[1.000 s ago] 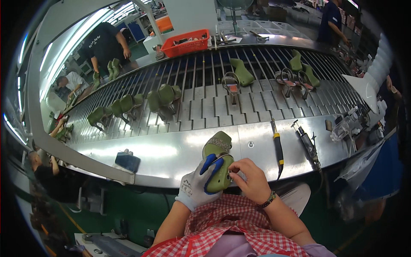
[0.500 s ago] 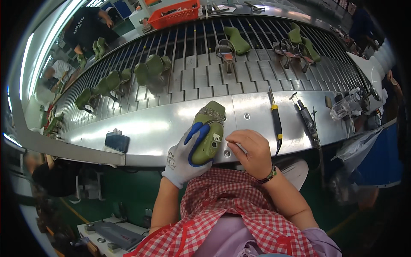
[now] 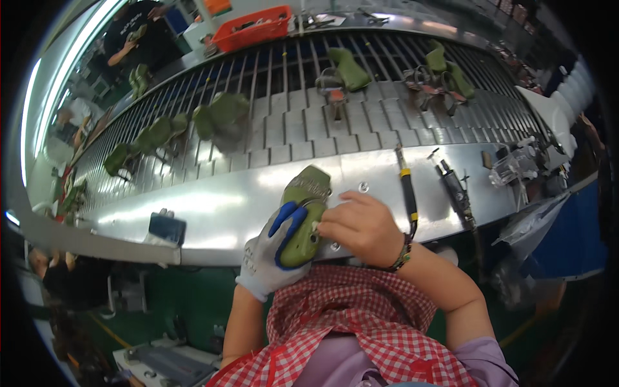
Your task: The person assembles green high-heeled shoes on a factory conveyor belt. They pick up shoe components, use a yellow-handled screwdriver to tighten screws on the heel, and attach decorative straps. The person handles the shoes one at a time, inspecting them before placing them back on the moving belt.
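My left hand (image 3: 263, 259), in a white glove with blue palm and fingers, is wrapped round a green shoe last (image 3: 298, 250). A glittery strap (image 3: 311, 188) crosses the last near its far end, and a thinner band circles it nearer my fingers. The last is held tilted over the front edge of the metal bench. My bare right hand (image 3: 364, 231), with a beaded bracelet at the wrist, has its fingertips closed against the last's side, by a small white patch (image 3: 315, 226) and a dark hole. Whatever those fingertips grip is hidden.
Beyond the bench runs a slatted conveyor (image 3: 296, 134) carrying several green lasts, some with sandals (image 3: 336, 97). A black-and-yellow handled tool (image 3: 408, 197) and a dark clamp-like tool (image 3: 454, 187) lie right. A phone (image 3: 167, 228) sits left, an orange basket (image 3: 251, 29) behind. Another person (image 3: 138, 39) stands far left.
My right hand has moved left, its fingertips now at the white patch on the last. The view has shifted slightly, while my left hand keeps its hold. The far person has raised a green object.
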A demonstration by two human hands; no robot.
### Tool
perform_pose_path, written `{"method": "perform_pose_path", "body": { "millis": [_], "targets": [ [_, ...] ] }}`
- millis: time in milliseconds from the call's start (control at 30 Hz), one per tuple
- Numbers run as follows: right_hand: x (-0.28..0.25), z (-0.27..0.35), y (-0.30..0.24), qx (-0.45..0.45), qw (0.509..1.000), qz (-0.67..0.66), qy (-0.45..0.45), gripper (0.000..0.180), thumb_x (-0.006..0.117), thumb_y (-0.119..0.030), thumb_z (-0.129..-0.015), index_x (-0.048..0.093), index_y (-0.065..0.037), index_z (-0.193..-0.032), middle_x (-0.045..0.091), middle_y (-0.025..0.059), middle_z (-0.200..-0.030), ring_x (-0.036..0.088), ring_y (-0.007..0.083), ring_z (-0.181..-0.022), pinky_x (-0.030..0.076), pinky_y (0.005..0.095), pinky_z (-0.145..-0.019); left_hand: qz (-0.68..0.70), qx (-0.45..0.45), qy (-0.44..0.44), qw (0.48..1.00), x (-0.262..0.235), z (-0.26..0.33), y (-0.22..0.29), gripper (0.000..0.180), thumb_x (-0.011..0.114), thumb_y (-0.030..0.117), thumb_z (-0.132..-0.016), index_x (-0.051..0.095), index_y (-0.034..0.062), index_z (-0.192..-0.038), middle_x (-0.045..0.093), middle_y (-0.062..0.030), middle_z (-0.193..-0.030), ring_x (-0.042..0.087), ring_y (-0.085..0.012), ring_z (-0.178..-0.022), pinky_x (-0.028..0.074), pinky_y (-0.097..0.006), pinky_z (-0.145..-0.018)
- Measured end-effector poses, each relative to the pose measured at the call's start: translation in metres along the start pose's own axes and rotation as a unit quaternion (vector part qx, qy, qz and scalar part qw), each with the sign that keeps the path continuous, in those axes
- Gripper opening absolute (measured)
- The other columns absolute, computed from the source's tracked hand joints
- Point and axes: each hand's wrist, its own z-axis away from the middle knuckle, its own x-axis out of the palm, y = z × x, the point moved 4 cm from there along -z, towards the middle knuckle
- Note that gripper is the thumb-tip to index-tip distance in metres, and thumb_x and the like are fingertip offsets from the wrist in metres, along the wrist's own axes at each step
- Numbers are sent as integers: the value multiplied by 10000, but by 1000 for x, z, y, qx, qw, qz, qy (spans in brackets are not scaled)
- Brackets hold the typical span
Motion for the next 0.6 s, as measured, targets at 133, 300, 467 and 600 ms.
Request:
{"method": "perform_pose_path", "body": {
  "millis": [133, 300, 467, 600],
  "targets": [
    [0, -3, -3, -42, 999, -14, -1, 189, 581, -111, -765, 634, -34, -928, 619, 84, -948, 624, 232, -895, 501, 382, -897, -21, 22, 1, 1000, -4, -1, 5, 771, 766, 239, -586, 524, 137, -1311, 525, -163, -1320, 619, -346, -1056, 546, -406, -818],
    [-1, 4, -4, -30, 999, -1, 22, 205, 586, -107, -752, 619, -12, -931, 607, 109, -962, 621, 282, -902, 520, 368, -857, -10, 17, -5, 1000, -3, -4, 10, 761, 763, 248, -585, 529, 123, -1298, 538, -179, -1299, 620, -357, -1053, 545, -412, -818],
    [-4, 9, -9, -12, 999, 13, 38, 203, 593, -98, -743, 608, -18, -928, 608, 108, -955, 627, 279, -876, 536, 346, -791, -19, 21, -6, 1000, -3, -2, 15, 766, 765, 264, -583, 530, 133, -1300, 544, -174, -1293, 627, -355, -1043, 545, -408, -811],
    [-1, 8, -9, 0, 999, 14, 49, 194, 608, -87, -737, 596, -28, -921, 615, 103, -961, 641, 254, -830, 542, 323, -722, -21, 5, -24, 999, -3, 0, 21, 782, 771, 275, -572, 531, 134, -1303, 545, -176, -1293, 613, -358, -1072, 531, -411, -850]
  ]
}}
